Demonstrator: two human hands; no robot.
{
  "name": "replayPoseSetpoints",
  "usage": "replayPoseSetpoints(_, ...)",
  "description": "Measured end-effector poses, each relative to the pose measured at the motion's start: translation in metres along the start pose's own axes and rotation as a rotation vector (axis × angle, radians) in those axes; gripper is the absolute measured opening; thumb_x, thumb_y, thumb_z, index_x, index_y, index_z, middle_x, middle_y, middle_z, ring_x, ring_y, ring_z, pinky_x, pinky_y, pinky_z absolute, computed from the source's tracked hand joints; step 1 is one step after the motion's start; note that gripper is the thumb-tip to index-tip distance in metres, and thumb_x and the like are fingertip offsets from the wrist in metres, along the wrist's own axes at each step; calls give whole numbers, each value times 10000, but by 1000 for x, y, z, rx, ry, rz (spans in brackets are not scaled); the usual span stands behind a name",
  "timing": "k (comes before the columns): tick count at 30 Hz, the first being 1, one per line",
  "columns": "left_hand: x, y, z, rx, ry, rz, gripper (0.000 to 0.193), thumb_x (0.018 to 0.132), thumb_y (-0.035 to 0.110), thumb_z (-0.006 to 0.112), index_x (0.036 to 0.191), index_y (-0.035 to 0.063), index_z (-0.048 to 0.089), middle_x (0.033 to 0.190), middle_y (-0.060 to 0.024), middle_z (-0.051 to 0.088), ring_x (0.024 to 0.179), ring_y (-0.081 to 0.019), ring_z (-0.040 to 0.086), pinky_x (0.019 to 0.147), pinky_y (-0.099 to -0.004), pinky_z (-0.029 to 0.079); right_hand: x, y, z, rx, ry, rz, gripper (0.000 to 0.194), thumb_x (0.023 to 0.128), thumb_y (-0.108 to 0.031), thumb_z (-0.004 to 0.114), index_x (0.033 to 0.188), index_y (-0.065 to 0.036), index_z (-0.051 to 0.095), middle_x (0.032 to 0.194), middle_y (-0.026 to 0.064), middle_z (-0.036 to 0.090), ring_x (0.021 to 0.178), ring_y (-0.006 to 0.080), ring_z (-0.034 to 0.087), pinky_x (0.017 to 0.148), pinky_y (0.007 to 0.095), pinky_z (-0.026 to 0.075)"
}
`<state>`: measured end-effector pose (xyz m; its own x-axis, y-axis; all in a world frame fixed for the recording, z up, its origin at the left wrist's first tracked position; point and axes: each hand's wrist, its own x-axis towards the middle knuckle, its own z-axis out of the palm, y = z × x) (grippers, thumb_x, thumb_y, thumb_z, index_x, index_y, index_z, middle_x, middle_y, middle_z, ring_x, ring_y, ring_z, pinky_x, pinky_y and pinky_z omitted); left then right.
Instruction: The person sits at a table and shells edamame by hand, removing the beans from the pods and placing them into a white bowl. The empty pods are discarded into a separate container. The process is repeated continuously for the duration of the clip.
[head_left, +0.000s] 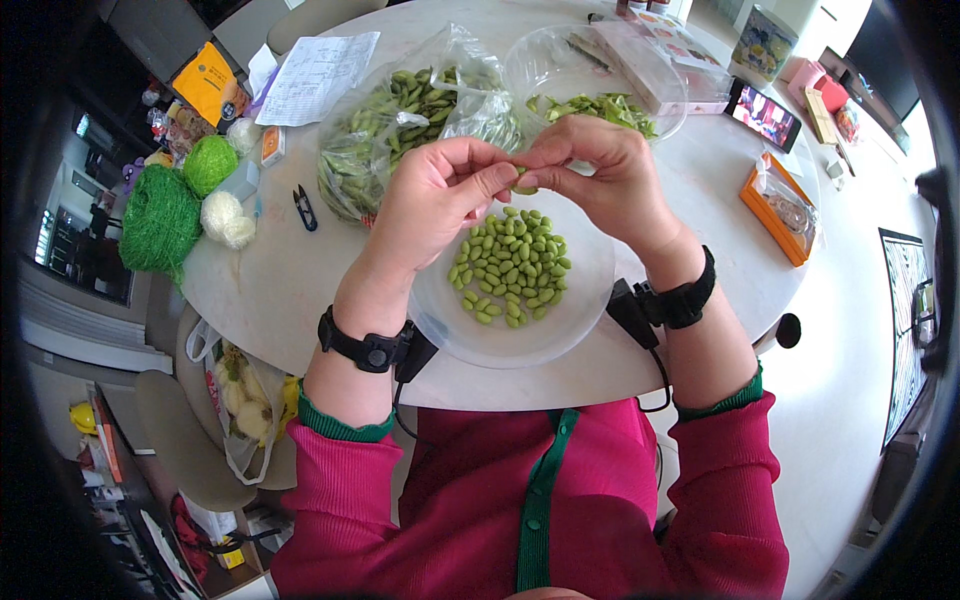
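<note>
Between the fingertips of my left hand (450, 191) and my right hand (600, 165) is a green edamame pod (525, 189), partly hidden by the thumbs. Both hands pinch it above the far rim of a translucent plastic bowl (585, 300). Shelled green beans (514, 266) lie heaped in the middle of that bowl. Beyond my left hand, a clear plastic bag (480, 112) holds many whole pods (420, 101). Behind my right hand, a second clear bowl (525, 56) contains split empty pods (600, 109).
Small thread snips (304, 208) lie left of the bag, near balls of green yarn (159, 217) and white yarn (223, 217). A lit phone (763, 114) leans at the right, above an orange box (776, 210). Written paper sheets (319, 79) rest at the far left.
</note>
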<state>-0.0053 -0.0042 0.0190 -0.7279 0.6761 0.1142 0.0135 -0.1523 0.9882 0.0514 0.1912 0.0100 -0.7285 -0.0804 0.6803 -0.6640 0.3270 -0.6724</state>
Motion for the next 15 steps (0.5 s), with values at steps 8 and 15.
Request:
replayPoseSetpoints(8,-2,3,0,67,-63,-76,152,948,128,659,1032,4,675,768,16,630,583,-13,470,509,-165,370,0,4,-9,298,-132,221,82,798,-22,781,867,-17,737,807,44,699,733,106,646,679,245,535)
replayPoseSetpoints(15,-3,5,-2,129,-153,-105,161,947,116,654,1062,4,670,784,22,627,612,-13,483,536,-168,386,0,0,-17,479,-250,389,74,863,-55,733,918,-6,743,824,47,711,755,106,656,716,251,548)
